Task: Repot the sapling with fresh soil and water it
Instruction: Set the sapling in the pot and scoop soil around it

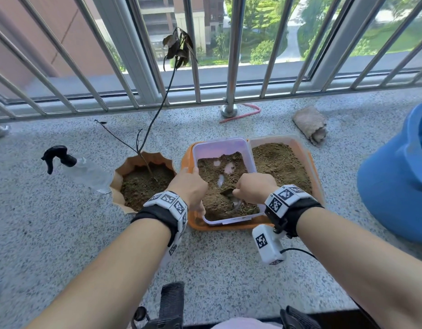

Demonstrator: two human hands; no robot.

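Note:
A thin sapling (157, 110) with dark drooping leaves stands in a terracotta pot (131, 166) half full of soil, left of centre. Right of it a clear plastic box (223, 144) of brown soil sits tilted on an orange tray (314, 176). My left hand (189, 187) grips the box's left rim. My right hand (253, 187) holds a small metal scoop (233, 199) dug into the soil in the box. A clear spray bottle (84, 170) with a black trigger lies on its side, left of the pot.
A second heap of soil (280, 165) lies in the tray's right part. A blue bucket (395, 184) stands at the right edge. A rolled rag (310, 124) and a red cord (240, 112) lie near the railing (232, 67) along the ledge's far edge.

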